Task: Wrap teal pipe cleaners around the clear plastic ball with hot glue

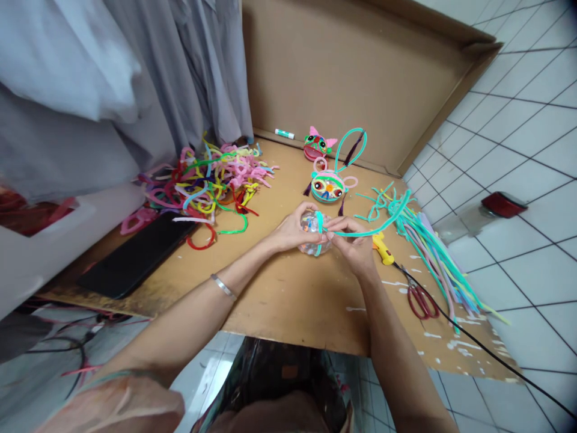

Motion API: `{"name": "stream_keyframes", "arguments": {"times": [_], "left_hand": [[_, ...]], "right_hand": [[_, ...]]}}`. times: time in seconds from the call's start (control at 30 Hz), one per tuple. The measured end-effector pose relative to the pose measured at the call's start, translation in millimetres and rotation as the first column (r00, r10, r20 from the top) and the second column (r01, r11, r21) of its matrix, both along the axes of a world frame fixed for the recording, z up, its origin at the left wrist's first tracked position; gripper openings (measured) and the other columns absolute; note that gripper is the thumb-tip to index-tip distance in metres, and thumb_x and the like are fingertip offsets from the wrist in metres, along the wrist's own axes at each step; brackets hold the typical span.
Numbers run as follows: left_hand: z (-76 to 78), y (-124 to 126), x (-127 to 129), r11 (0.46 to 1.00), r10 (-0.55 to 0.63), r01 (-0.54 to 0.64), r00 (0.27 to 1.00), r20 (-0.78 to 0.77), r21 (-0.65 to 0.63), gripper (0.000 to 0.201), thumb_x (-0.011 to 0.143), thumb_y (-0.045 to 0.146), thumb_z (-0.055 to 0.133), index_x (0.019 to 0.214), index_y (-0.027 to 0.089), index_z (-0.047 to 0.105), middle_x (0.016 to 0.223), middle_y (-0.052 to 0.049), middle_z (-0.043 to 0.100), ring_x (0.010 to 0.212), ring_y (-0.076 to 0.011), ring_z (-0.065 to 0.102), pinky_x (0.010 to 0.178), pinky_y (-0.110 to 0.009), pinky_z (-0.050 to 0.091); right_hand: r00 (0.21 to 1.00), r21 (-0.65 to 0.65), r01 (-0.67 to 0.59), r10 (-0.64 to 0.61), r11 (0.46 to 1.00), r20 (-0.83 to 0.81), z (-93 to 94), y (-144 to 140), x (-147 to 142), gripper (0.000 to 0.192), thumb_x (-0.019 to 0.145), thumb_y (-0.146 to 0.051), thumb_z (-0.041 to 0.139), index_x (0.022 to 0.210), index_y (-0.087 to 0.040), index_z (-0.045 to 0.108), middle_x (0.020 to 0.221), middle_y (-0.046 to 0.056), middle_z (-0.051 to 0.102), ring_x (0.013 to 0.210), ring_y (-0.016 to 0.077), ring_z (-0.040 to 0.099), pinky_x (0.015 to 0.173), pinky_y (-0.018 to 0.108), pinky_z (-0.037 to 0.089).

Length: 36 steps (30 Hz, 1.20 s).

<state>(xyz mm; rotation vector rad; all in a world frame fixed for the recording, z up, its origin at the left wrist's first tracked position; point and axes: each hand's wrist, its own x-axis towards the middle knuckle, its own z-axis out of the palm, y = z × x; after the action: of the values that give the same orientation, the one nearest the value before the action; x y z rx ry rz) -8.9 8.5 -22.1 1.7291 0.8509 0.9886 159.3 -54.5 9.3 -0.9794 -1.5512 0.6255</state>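
Teal is the strip [381,230] which leaves the right hand [355,243] and curves away over the bundle [437,258]. The clear ball [309,225] is between both hands, above the middle of the table [288,294]; whether it rests on the wood, I cannot tell. A teal band [320,221] already goes over the ball. The step in hand seems to be joining the strip to the ball, close to this band. In my judgement, the next move calls for a steady ball and a light, exact press, so that the strip does not slip. The left hand [288,231] has its grip around the ball's left side, with fingers over the top and along the near side. The right grip is a fine pinch on the strip, beside the ball. Both forearms reach forward and converge there, the left one more slanted.
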Motion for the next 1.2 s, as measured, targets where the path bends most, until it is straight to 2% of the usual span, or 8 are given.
{"name": "stream_keyframes", "arguments": {"times": [0.5,0.67,0.8,0.97,1.2], "left_hand": [[5.9,-2.4,-1.5,1.0,0.013,-0.013,0.999,-0.032,-0.015,0.07,0.059,0.046,0.082,0.115,0.022,0.049,0.098,-0.001,0.064,0.092,-0.0197,0.062,0.085,-0.033,0.05],[6.9,-3.5,-0.8,1.0,0.006,-0.006,1.0,0.0,0.005,0.073,0.059,0.045,0.082,0.119,0.022,0.05,0.111,-0.005,0.065,0.102,-0.0228,0.063,0.093,-0.037,0.05],[6.5,-4.0,0.0,0.997,0.007,-0.009,1.0,0.03,0.075,0.069,0.06,0.045,0.081,0.118,0.02,0.053,0.125,-0.01,0.059,0.117,-0.0269,0.058,0.103,-0.041,0.046],[3.8,-3.6,-0.3,0.994,0.041,-0.042,0.999,0.005,0.103,0.067,0.062,0.046,0.081,0.118,0.019,0.055,0.125,-0.011,0.056,0.12,-0.0284,0.055,0.106,-0.045,0.044],[0.8,-2.9,0.3,0.994,0.036,-0.038,0.999,0.021,0.102,0.065,0.063,0.045,0.081,0.116,0.019,0.055,0.123,-0.011,0.058,0.12,-0.0284,0.056,0.106,-0.045,0.044]], "right_hand": [[0.999,0.024,-0.042,0.042,0.999,0.023,-4.0,0.5,3.0,0.008,0.076,-0.018,0.07,0.072,-0.024,0.068,0.084,0.001,0.072,0.091,0.0199,0.067,0.094,0.042,0.051],[0.998,0.057,-0.024,0.02,0.998,0.065,-4.3,1.2,2.2,0.007,0.077,-0.02,0.068,0.072,-0.024,0.066,0.083,0.001,0.072,0.088,0.0194,0.067,0.091,0.041,0.052],[0.997,0.065,-0.017,0.011,0.998,0.081,-4.6,1.4,2.1,0.007,0.078,-0.02,0.067,0.072,-0.024,0.066,0.083,0.001,0.072,0.09,0.02,0.067,0.091,0.041,0.052],[0.997,0.072,-0.022,0.016,0.997,0.074,-5.2,1.7,2.1,0.007,0.077,-0.019,0.067,0.073,-0.024,0.066,0.083,0.001,0.072,0.091,0.02,0.067,0.091,0.041,0.053],[0.998,0.083,-0.013,0.007,0.997,0.067,-7.1,2.6,1.0,0.007,0.076,-0.019,0.066,0.072,-0.024,0.066,0.084,0.001,0.072,0.089,0.0196,0.068,0.089,0.04,0.053]]}}
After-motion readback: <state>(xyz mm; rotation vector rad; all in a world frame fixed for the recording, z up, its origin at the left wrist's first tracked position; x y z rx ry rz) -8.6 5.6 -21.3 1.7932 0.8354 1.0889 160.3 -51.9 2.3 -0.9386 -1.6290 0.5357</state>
